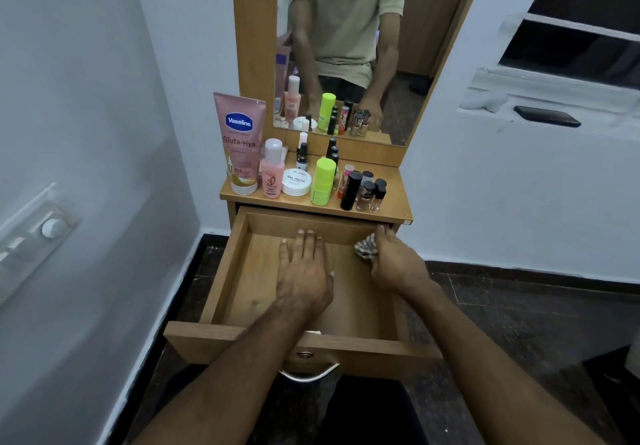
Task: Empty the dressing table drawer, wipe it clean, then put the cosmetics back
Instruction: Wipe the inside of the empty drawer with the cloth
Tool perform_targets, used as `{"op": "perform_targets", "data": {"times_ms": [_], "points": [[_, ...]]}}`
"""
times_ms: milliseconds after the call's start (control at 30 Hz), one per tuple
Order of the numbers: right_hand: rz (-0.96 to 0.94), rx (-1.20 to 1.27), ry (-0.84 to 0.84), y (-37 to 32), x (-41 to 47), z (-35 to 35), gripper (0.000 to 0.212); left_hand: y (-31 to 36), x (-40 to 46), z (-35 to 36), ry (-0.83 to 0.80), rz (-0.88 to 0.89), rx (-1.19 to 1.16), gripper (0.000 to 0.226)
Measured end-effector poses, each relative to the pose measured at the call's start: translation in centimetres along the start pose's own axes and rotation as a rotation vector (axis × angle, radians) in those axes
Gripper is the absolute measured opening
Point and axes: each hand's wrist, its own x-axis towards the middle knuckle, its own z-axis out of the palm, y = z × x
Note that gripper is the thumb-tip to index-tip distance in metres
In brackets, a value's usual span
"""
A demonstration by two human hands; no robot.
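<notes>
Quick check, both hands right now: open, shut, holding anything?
Left hand: open, fingers straight, flat on the drawer floor.
Right hand: grips a crumpled cloth at the drawer's back right corner.

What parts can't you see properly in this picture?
- Head view: the flat left hand covers part of the open wooden drawer's floor.
- The right hand grips a crumpled patterned cloth, hiding most of it.
- Small print on the pink Vaseline tube is too small.
</notes>
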Motion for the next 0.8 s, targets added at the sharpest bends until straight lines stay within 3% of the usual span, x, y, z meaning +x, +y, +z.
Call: {"op": "perform_targets", "data": {"times_ms": [267, 400, 533, 600, 700, 800], "points": [[-0.086, 0.042, -0.005, 1.5, 0.0, -0.1, 0.047, 0.2, 0.0, 0.2, 0.007, 0.007, 0.006, 0.076], [-0.058, 0.016, 0.007, 0.4, 0.5, -0.3, 0.055, -0.2, 0.0, 0.1, 0.026, -0.014, 0.009, 0.076], [-0.144, -0.118, -0.044, 2.0, -1.0, 0.0, 0.065, -0.4, 0.2, 0.1, 0.043, -0.078, -0.056, 0.078], [-0.154, -0.031, 0.051, 2.7, -1.0, -0.1, 0.053, -0.2, 0.3, 0.1, 0.044, -0.089, -0.067, 0.078], [-0.017, 0.160, 0.270, 1.4, -0.7, 0.8, 0.035, -0.2, 0.2, 0.2, 0.045, -0.097, -0.056, 0.078], [0.111, 0.162, 0.276, -0.6, 0.4, 1.3, 0.031, -0.1, 0.2, 0.2, 0.050, -0.106, -0.058, 0.078]]}}
